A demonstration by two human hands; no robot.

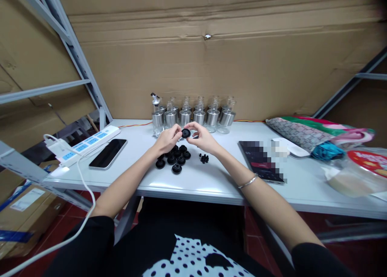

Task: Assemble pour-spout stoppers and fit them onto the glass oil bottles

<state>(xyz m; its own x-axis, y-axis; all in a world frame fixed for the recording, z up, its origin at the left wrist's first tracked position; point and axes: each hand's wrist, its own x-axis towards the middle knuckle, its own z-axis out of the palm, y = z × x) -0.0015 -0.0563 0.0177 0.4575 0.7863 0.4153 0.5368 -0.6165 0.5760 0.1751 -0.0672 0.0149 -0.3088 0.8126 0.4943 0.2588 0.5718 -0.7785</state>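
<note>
Head view, centre of the frame: the person's left hand (169,139) has its fingertips pinched on the edge of a round black disc-shaped piece (185,133), while the right hand (204,138) curls thumb and forefinger at its right side, though I cannot tell whether they press on it. Just below, left of centre, a cluster of round black stepped pieces (171,159) lies beside tiny black pieces (204,159) on a glossy white table (217,182). Beyond the hands, clear glass bottles with silver metal bands (185,117) stand before brown cardboard (187,65) filling the upper frame.
</note>
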